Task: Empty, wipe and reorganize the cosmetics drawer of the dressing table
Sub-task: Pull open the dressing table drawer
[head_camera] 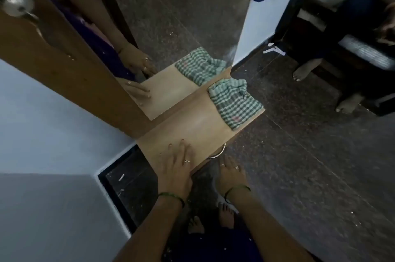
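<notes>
Checked green cloth (234,102), crumpled, on tabletop (192,127)

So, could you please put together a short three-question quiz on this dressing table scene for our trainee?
1. True or false: the left hand lies flat on the dressing table top.
2. What lies at the far end of the top? A) a comb B) a checked cloth C) a bottle
3. Where is the right hand?

Key: 1 true. 2 B. 3 Below the top's front edge, by the metal ring handle; a grip cannot be told.
</notes>
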